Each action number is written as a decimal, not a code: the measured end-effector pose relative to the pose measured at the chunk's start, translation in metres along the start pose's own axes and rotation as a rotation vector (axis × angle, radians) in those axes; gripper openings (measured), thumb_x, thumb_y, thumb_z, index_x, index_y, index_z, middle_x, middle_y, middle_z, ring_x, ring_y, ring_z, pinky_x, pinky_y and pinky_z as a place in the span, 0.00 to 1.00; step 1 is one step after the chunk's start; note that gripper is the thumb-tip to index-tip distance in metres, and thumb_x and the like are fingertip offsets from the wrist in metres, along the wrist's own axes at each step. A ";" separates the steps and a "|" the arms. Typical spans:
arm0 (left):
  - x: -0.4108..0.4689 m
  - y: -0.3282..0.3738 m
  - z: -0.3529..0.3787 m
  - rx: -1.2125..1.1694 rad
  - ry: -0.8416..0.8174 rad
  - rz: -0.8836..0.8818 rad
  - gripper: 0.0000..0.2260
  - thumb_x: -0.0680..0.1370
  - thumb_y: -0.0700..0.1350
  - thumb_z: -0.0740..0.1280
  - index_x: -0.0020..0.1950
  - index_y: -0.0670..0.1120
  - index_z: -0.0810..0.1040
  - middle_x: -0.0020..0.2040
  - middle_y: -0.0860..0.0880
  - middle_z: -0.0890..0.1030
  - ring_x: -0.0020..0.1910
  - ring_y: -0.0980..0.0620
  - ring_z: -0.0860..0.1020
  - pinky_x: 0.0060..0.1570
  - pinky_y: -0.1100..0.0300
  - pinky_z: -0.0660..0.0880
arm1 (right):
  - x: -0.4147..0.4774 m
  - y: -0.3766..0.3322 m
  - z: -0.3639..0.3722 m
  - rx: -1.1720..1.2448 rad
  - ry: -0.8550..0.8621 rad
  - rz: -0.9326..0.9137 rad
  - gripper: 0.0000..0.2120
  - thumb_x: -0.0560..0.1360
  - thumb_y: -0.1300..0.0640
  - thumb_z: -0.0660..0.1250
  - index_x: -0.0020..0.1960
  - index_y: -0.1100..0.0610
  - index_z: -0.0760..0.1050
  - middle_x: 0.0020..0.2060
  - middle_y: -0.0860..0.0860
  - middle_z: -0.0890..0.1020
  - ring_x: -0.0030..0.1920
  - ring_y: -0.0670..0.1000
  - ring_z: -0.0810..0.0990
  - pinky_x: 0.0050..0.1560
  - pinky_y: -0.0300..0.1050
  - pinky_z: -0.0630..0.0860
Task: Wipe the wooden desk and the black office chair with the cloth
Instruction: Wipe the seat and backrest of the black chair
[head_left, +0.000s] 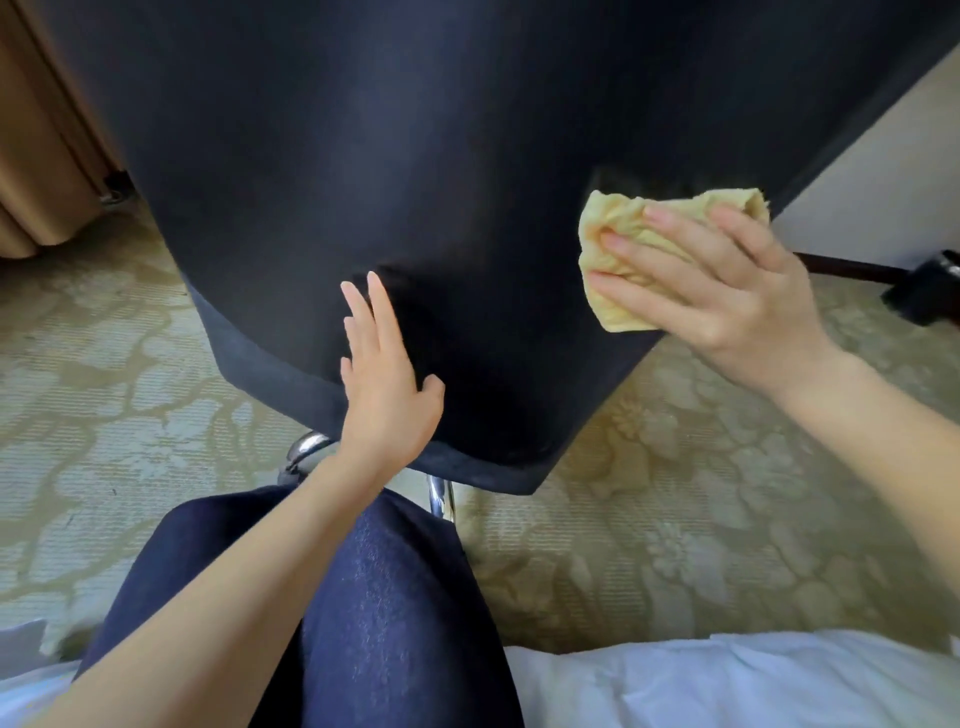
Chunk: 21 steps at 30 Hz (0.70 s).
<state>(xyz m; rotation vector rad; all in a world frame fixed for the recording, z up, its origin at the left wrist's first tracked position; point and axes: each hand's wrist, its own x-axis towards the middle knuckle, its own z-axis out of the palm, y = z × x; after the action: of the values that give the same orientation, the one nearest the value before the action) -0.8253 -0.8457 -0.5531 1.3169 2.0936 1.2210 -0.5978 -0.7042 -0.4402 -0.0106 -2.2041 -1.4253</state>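
- Nearest the camera, a strip of white bedding (727, 680) and the person's knees in dark blue trousers (374, 597) fill the foreground above a pale floral carpet (675, 493).
- The left hand (387, 374) lies flat, fingers straight and holding nothing, on the lower middle of the black fabric office chair (415, 156), just above its chrome metal base (306, 452).
- The right hand (727, 291) presses a crumpled pale yellow cloth (639, 228) against the chair's right edge. Its fingers (670, 221) are spread almost straight over the cloth, and the thumb is hidden.
- From those fingers, the broad black surface runs left and upward. The cloth-bearing right hand looks best placed to sweep that way while the left steadies the chair.
- Beyond, a dark wooden bar (852, 267) crosses at right and a tan curtain (41, 156) hangs at left; no tabletop is visible.
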 end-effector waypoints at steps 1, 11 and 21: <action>-0.003 0.009 0.003 -0.055 0.000 0.046 0.45 0.75 0.34 0.63 0.76 0.54 0.32 0.76 0.50 0.31 0.77 0.44 0.45 0.73 0.39 0.51 | 0.004 0.005 -0.001 -0.031 0.040 0.036 0.17 0.74 0.63 0.72 0.60 0.50 0.80 0.61 0.49 0.78 0.63 0.52 0.74 0.66 0.48 0.65; 0.005 0.032 0.010 0.053 -0.031 0.087 0.46 0.76 0.34 0.62 0.74 0.55 0.28 0.75 0.47 0.29 0.77 0.39 0.49 0.72 0.40 0.46 | -0.038 -0.075 0.019 0.125 0.045 0.352 0.20 0.76 0.69 0.65 0.64 0.52 0.76 0.64 0.49 0.74 0.65 0.53 0.70 0.69 0.50 0.59; 0.006 0.031 0.005 0.035 -0.063 0.116 0.46 0.76 0.31 0.61 0.74 0.56 0.28 0.75 0.46 0.28 0.76 0.37 0.47 0.68 0.41 0.63 | -0.094 -0.180 0.025 0.575 -0.373 0.264 0.15 0.76 0.67 0.60 0.59 0.60 0.80 0.64 0.52 0.77 0.65 0.52 0.74 0.70 0.51 0.65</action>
<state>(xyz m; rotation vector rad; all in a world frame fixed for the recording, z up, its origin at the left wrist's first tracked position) -0.8077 -0.8323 -0.5293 1.4920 2.0287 1.1778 -0.5754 -0.7394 -0.6410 -0.3781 -2.7187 -0.6516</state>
